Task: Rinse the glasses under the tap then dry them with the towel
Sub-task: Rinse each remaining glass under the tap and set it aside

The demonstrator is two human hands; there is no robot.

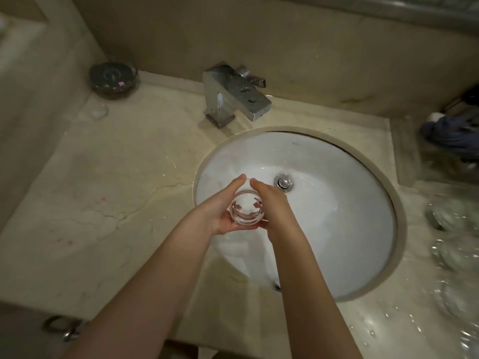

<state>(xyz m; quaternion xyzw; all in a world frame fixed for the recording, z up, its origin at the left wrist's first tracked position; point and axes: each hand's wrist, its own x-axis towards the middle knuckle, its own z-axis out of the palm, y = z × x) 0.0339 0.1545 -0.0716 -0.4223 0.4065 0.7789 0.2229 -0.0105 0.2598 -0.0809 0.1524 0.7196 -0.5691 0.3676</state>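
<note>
I hold a clear drinking glass (246, 208) upright over the left part of the white round sink (357, 218), its mouth facing the camera. My left hand (220, 206) wraps its left side and my right hand (274, 206) wraps its right side, fingertips nearly meeting behind it. The chrome square tap (233, 95) stands on the counter behind the sink, and no water stream shows. Several other clear glasses (448, 216) stand blurred on the wet counter at the right edge. No towel is in view.
The beige marble counter (103, 193) spreads to the left. A dark round lidded dish (113, 79) sits at the back left corner with a small clear object (99, 111) in front of it. The drain plug (284, 182) is in the basin. A dark bundle (451, 130) lies at the back right.
</note>
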